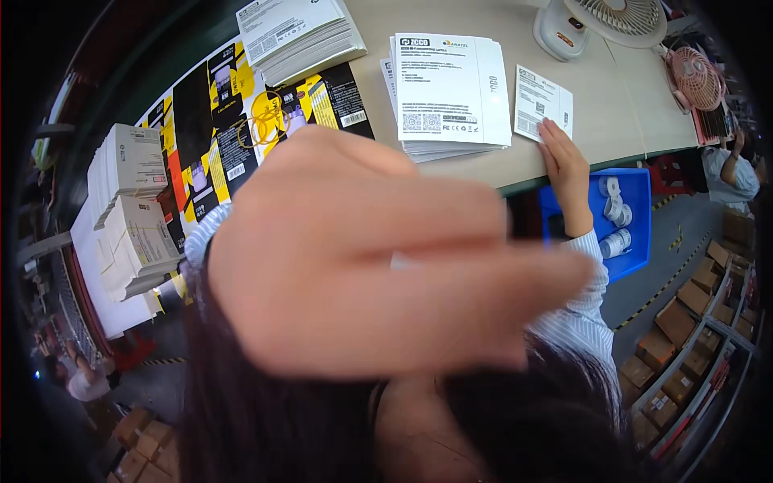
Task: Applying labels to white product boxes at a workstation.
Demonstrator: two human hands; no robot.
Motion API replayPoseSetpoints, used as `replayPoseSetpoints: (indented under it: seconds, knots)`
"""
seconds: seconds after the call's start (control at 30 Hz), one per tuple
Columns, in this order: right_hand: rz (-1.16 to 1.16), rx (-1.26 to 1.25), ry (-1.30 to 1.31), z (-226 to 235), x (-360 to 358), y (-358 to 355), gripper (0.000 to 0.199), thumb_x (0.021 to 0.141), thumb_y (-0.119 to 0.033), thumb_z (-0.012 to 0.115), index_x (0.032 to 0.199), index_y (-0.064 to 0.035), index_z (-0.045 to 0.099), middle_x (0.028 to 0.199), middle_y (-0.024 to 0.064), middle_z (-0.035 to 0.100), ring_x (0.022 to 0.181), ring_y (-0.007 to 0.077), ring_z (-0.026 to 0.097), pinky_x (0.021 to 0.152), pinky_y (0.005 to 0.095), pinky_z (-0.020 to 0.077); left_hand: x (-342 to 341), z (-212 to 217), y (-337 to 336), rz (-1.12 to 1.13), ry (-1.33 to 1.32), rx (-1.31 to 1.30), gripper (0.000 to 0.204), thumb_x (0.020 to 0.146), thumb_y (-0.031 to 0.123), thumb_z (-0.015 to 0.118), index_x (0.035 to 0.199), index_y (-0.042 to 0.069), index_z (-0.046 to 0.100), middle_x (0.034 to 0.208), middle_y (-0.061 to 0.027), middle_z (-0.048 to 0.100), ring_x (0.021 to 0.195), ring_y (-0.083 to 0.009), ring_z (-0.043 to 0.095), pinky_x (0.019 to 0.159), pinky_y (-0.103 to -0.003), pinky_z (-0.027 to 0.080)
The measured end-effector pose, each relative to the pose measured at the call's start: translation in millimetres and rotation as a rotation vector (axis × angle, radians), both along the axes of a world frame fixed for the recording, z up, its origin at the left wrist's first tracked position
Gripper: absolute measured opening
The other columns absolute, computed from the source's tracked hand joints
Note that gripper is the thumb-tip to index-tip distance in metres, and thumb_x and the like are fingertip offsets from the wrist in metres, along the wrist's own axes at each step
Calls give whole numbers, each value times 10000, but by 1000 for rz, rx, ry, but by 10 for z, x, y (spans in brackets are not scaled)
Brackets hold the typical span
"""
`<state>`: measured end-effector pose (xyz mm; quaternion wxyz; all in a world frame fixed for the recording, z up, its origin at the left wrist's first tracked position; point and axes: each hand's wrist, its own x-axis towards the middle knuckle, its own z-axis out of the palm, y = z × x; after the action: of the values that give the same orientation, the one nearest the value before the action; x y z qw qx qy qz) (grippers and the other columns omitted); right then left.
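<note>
The fingers (451, 266) of the left hand (346, 258) are stretched out flat and close together, holding nothing, blurred right in front of the camera. The right hand (566, 165) lies open, its fingertips (551, 137) pressing the small white leaflet (538, 97) near the table (596, 121) edge, beside the leaflet stack (447, 84). A careless pull could likely slide that leaflet off the edge toward the blue crate (636, 201) below.

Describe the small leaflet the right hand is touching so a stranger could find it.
On the beige table, right of the big stack of white sheets, lies a single small white leaflet. The right hand rests on its near edge. It alone lies single, not stacked.
</note>
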<state>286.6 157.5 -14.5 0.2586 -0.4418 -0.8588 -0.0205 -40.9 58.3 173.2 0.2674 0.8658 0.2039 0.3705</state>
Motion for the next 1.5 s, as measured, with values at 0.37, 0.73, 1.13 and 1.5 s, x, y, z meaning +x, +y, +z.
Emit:
replayPoseSetpoints:
  seconds: [0.37, 0.73, 1.13, 1.5]
  knots:
    - [83, -54, 20, 266, -82, -171, 268, 790, -33, 587, 1057, -42, 600, 1156, 121, 572, 1088, 294, 528, 939, 386, 411, 450, -391, -4, 288, -69, -15, 242, 752, 251, 659, 897, 58, 636, 651, -38, 598, 503, -125, 500, 514, -281, 409]
    - [879, -82, 475, 2138, -688, -885, 279, 690, 31, 563, 965, 64, 598, 979, 218, 608, 881, 294, 611, 741, 340, 496, 591, -511, 126, 428, -135, 34, 275, 772, 277, 633, 930, 54, 608, 650, -26, 570, 502, -114, 468, 512, -273, 385]
    - [1130, 372, 553, 2195, -911, -1076, 228, 714, 11, 546, 935, 44, 592, 929, 181, 588, 846, 263, 589, 722, 326, 483, 603, -1, -399, 315, -273, 232, 310, 795, 306, 604, 966, 49, 577, 649, -12, 541, 501, -102, 434, 510, -264, 360]
    - [1151, 347, 657, 2163, -967, -1318, 184, 737, -8, 529, 908, 27, 586, 883, 147, 570, 814, 234, 569, 705, 314, 471, 934, -93, -284, 266, -173, 153, 343, 815, 332, 577, 999, 45, 548, 648, 0, 513, 500, -90, 403, 508, -256, 337]
